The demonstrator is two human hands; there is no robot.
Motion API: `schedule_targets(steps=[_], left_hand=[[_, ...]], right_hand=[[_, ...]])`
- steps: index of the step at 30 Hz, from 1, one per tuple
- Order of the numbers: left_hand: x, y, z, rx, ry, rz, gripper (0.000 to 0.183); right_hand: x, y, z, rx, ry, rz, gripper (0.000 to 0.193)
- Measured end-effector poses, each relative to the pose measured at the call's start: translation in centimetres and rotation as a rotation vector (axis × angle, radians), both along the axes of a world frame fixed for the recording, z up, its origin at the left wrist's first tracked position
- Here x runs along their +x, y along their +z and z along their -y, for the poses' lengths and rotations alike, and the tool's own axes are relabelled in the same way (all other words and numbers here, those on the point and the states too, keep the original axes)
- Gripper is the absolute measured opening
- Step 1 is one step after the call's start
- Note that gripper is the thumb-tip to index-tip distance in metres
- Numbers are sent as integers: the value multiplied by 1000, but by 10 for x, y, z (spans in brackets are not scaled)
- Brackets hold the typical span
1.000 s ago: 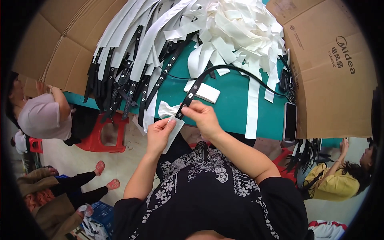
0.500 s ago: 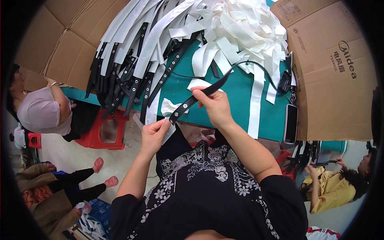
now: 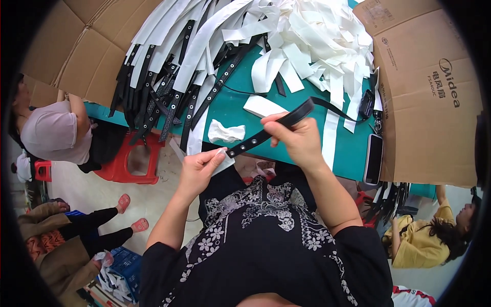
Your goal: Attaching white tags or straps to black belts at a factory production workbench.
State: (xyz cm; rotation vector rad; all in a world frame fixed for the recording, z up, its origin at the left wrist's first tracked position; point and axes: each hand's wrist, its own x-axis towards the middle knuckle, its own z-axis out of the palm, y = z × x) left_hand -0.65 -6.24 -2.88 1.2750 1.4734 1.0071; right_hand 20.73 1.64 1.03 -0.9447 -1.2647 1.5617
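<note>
A black belt (image 3: pixel 250 144) with metal eyelets stretches between my hands over the table's near edge. My left hand (image 3: pixel 198 170) is closed in a pinch at its eyelet end, with a small white strip (image 3: pixel 225 163) at the fingertips. How far the belt end sits inside that strip is hidden. Further along, my right hand (image 3: pixel 300 140) grips the belt between thumb and fingers, and the remaining length curves off toward the right. Beyond my hands lie a crumpled white cloth (image 3: pixel 226 132) and a flat white piece (image 3: pixel 264 106).
Many eyelet belts with white strips (image 3: pixel 176 105) are heaped at the left of the green table (image 3: pixel 245 77); loose white strips (image 3: pixel 327 46) pile at the back. A phone (image 3: pixel 373 159) lies by the right cardboard box (image 3: pixel 424 102). Red stools (image 3: pixel 128 166) and other people are around.
My right hand has moved right and slightly nearer, drawing the belt with it. The white strip now covers the belt's end at my left fingertips. The person in yellow has shifted an arm.
</note>
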Motion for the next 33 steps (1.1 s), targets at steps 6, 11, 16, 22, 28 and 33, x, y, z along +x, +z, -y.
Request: schedule_targets(steps=[6,11,16,22,28,33], left_hand=[[0,-1,0,11,-16,70,22],[-2,28,-6,125,-57,95,19],[-7,71,-46,313,-259,-83,10],[4,71,-82,275,-310,104,14],[21,66,-96,263,-400,230,11],[27,35,-97,204,-428,-16,9]], right_hand=[[0,12,14,123,-50,90,12],[-13,44,12,298,-169,-31,8],[-10,104,-34,793,-177,229,11],[-9,124,-38,835,-128,287,12],[-6,64,-34,457,-29,338,15],[7,23,-29,42,62,135,24]])
